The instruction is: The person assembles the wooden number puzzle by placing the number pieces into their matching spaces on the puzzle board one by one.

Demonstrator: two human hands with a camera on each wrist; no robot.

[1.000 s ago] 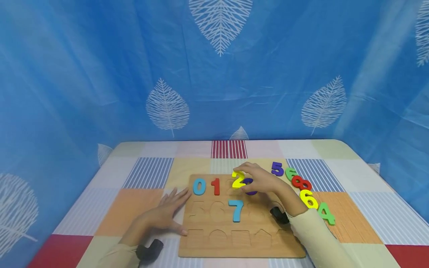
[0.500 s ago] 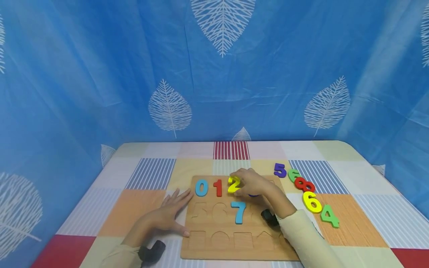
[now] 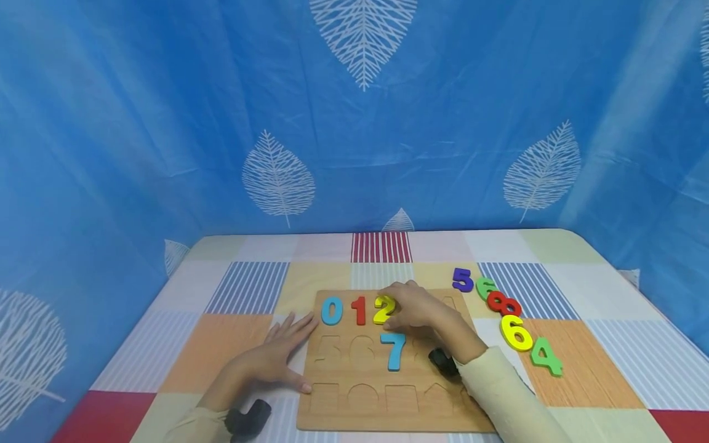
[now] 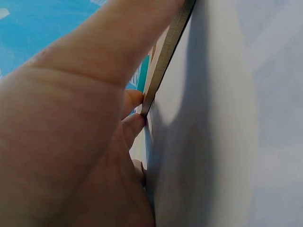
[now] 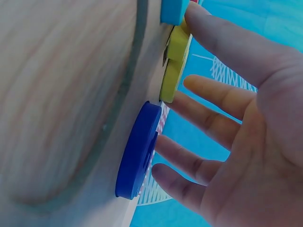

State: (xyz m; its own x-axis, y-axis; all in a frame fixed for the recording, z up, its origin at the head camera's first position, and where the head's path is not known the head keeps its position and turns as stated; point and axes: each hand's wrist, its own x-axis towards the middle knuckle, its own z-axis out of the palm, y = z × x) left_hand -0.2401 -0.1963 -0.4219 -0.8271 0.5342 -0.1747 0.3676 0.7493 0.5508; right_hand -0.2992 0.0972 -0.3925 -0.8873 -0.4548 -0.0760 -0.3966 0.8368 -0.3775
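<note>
A wooden number board (image 3: 401,421) lies on the table. My left hand (image 3: 274,358) rests at its left edge, fingers spread and thumb (image 4: 118,42) extended along the side. My right hand (image 3: 421,307) holds the yellow number 2 (image 3: 383,309) between thumb and fingers in the top row, right of the red 1 (image 3: 360,311). In the right wrist view, the thumb tip meets the yellow 2 (image 5: 177,52). A dark blue piece (image 5: 137,151) sits on the board under the other fingers; the head view hides it. The light-blue 7 (image 3: 394,352) lies just below.
A light-blue 0 (image 3: 332,311) is at the board's top left. Right of the board lie a purple 5 (image 3: 462,280), a green piece (image 3: 486,288), a red 8 (image 3: 504,303), a yellow 6 (image 3: 516,333) and a green 4 (image 3: 546,357). A blue curtain (image 3: 421,154) hangs behind.
My right hand has brought the yellow 2 down and slightly left onto the board's top row, beside the red 1. The left hand has stayed at the board's edge.
</note>
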